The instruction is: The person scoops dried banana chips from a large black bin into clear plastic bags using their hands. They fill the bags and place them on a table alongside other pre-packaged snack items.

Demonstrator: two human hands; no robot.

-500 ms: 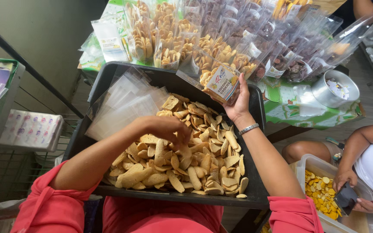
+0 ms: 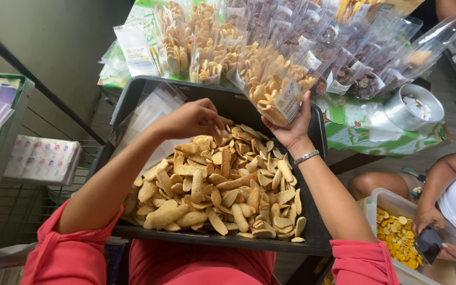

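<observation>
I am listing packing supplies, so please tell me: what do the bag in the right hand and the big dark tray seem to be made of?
The bag in the right hand looks like thin clear plastic film: glossy, crinkled, and the biscuits show through. The tray looks like rigid black plastic with a smooth, faintly shiny rim, though coated metal cannot be ruled out.
</observation>
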